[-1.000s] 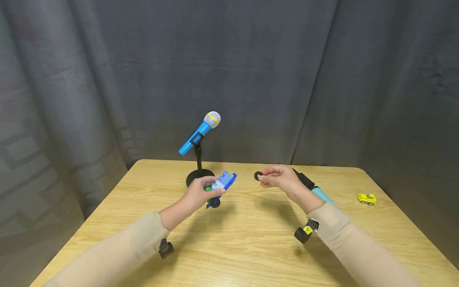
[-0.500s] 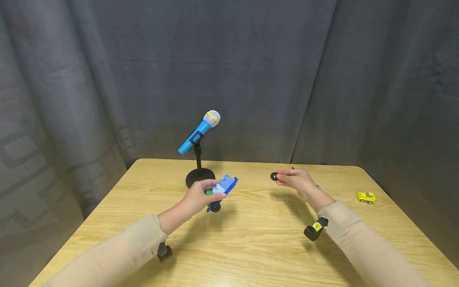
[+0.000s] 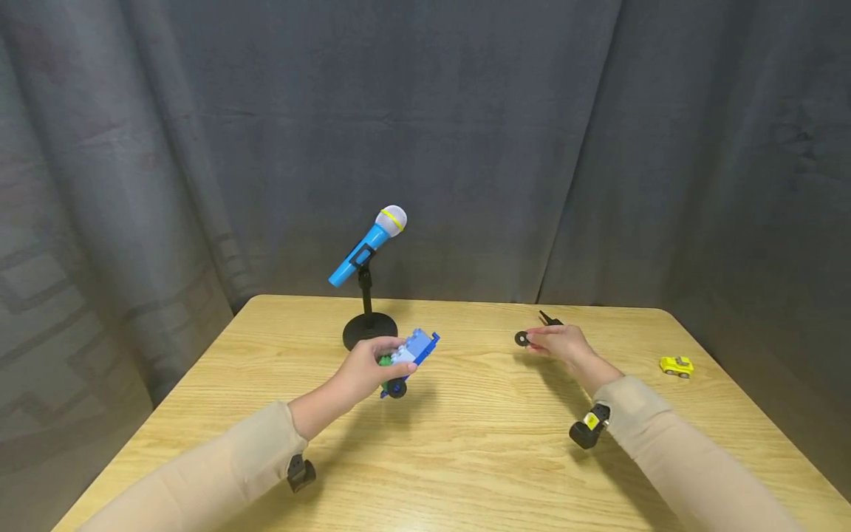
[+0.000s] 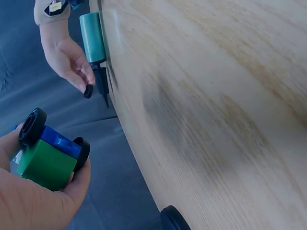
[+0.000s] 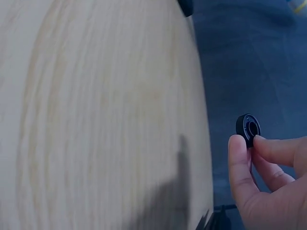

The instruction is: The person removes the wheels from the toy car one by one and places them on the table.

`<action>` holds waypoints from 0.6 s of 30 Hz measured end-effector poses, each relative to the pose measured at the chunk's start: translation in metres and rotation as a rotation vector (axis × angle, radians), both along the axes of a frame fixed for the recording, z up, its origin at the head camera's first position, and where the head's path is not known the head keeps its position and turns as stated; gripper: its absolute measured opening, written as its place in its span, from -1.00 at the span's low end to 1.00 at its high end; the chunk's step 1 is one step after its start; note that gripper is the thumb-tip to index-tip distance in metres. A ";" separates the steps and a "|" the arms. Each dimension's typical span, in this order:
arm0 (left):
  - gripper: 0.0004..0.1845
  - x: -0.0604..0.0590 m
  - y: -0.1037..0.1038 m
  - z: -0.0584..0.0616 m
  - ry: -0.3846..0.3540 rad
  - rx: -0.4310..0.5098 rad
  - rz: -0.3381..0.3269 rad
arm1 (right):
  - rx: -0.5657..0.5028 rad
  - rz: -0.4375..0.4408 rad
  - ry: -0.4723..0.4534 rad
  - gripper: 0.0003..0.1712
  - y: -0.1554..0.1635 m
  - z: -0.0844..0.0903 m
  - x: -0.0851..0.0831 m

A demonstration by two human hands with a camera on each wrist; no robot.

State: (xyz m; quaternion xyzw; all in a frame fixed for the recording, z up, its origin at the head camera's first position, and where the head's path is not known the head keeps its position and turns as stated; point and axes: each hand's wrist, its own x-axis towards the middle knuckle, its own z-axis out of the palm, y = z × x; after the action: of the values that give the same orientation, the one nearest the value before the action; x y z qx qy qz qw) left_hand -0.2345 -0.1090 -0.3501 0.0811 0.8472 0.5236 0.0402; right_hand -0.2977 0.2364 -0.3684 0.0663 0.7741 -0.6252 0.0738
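My left hand (image 3: pixel 359 373) grips a toy car (image 3: pixel 414 352) built of blue and green blocks, held above the table. In the left wrist view its green block (image 4: pixel 47 165) and two black wheels show, one of them a wheel (image 4: pixel 32 125) near the thumb side. Out to the right, my right hand (image 3: pixel 564 346) pinches a loose black toy wheel (image 3: pixel 521 338) between thumb and fingers. The right wrist view shows that same wheel (image 5: pixel 248 129) upright at the fingertips, its hollow hub facing the camera. Car and loose wheel are well apart.
A blue toy microphone (image 3: pixel 362 255) leans on a black stand (image 3: pixel 370 330) at the back left. Behind my right hand lies a teal cylinder (image 4: pixel 92 37) with a black pointed end (image 3: pixel 549 319). A yellow toy car (image 3: pixel 677 366) sits at the right of the wooden table (image 3: pixel 452 451).
My right hand has moved to the right, away from the block car, then slightly lower, still pinching the wheel. My left hand has barely moved and sits slightly lower with the car.
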 end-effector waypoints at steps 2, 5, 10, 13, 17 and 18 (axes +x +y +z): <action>-0.44 0.001 0.000 0.000 -0.003 0.004 -0.002 | 0.023 -0.007 -0.009 -0.56 0.002 -0.004 -0.002; -0.43 0.002 0.000 0.000 0.002 0.008 -0.012 | 0.028 -0.041 -0.027 -0.58 0.004 -0.010 -0.004; -0.42 0.004 0.002 -0.001 -0.005 0.002 -0.016 | 0.032 -0.123 -0.080 -0.59 0.004 -0.019 -0.007; -0.43 0.004 0.003 -0.002 -0.011 -0.001 -0.021 | 0.047 -0.183 -0.111 -0.59 0.004 -0.023 -0.009; -0.45 0.004 0.003 -0.002 0.002 -0.002 -0.024 | 0.084 -0.227 -0.124 -0.60 0.002 -0.026 -0.012; -0.46 0.004 0.003 -0.002 0.005 -0.002 -0.023 | 0.099 -0.228 -0.124 -0.60 0.002 -0.027 -0.013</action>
State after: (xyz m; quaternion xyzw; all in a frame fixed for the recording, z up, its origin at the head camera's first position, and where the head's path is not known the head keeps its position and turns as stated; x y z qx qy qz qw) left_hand -0.2308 -0.1056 -0.3521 0.0920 0.8469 0.5219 0.0440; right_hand -0.3109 0.2381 -0.3955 0.1960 0.7853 -0.5854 0.0464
